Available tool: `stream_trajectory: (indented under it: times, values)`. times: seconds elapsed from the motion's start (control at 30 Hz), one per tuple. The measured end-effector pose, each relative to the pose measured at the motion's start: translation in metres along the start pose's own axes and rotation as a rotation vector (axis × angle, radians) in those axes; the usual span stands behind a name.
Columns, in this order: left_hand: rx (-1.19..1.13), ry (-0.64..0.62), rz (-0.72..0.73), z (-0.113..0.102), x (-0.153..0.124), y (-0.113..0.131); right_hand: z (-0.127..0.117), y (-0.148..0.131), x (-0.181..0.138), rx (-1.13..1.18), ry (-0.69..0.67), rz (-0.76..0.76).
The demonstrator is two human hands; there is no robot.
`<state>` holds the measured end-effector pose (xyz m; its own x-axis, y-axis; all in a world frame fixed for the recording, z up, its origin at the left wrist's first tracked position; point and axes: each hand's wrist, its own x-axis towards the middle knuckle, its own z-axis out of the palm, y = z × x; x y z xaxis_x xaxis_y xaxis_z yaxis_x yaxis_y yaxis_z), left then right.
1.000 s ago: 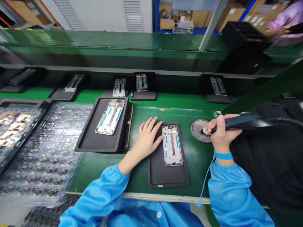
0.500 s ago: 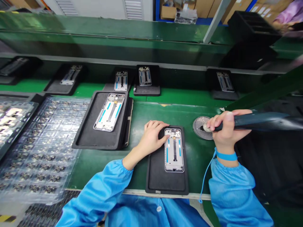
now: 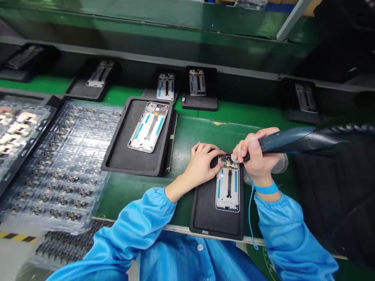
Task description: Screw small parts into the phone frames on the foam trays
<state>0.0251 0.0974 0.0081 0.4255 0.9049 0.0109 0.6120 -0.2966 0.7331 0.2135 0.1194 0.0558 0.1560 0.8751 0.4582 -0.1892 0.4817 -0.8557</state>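
We steadied the phone frame [image 3: 227, 191] on its black mat [image 3: 202, 222] with the slightly spread fingers of our left hand [image 3: 202, 162], while our right hand [image 3: 254, 154] pinched a corded handheld tool [image 3: 287, 139] above the frame's top end.

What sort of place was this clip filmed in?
Most likely a phone assembly line in a factory: phone frames lie on black mats along a green workbench, beside clear trays of small parts, and the person wears a blue smock and wrist strap.

Phone frame [image 3: 227, 191] with a bright metal rim, matt black mat [image 3: 205, 218], glossy dark plastic electric screwdriver [image 3: 288, 139]
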Motion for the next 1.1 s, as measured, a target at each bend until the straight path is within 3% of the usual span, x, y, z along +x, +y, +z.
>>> stream_trajectory:
  times: [0.57, 0.9, 1.0, 1.1]
  values:
    - [0.001, -0.007, 0.002, 0.002, 0.0, 0.002, -0.002, 0.0, 0.001, -0.066, 0.05, 0.03]
    - [0.036, -0.02, 0.019, 0.004, -0.002, 0.002, 0.004, 0.007, -0.004, -0.062, -0.022, 0.058]
    - [0.081, 0.023, 0.06, 0.001, -0.016, 0.014, 0.003, 0.006, -0.007, -0.073, 0.021, 0.066]
    - [0.109, -0.008, 0.228, -0.015, -0.054, 0.028, -0.002, -0.002, -0.016, -0.04, 0.071, 0.076]
